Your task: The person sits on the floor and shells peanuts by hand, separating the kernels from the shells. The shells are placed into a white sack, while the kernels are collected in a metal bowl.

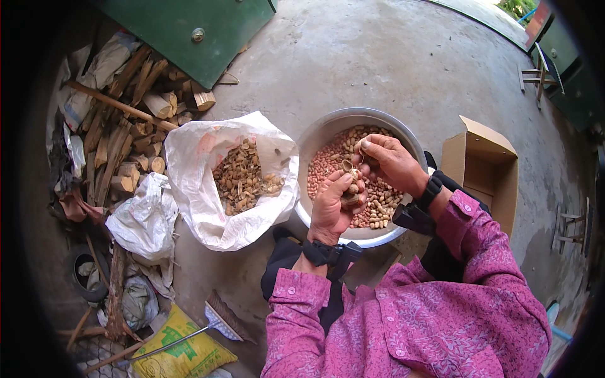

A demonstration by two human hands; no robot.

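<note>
Over a round metal basin (413, 135), my left hand (331, 205) is closed around several unshelled peanuts (350, 200). An opened peanut shell (348, 166) shows at its fingertips. Close beside it, my right hand (394, 164) pinches a small pale piece between thumb and forefinger; it looks like peanut shell. Inside the basin, pinkish shelled kernels (320, 171) lie toward the left, and whole tan peanuts (380, 211) lie at the right and far side. To the left of the basin stands a wide-mouthed white sack (195, 217) with broken peanut shells (239, 179) in it.
Split firewood (120, 138) is piled at the far left beside a green panel (189, 31). A cardboard box (482, 160) stands right of the basin. At lower left lie a white plastic bag (148, 217), a yellow sack (183, 349) and a broom (220, 320).
</note>
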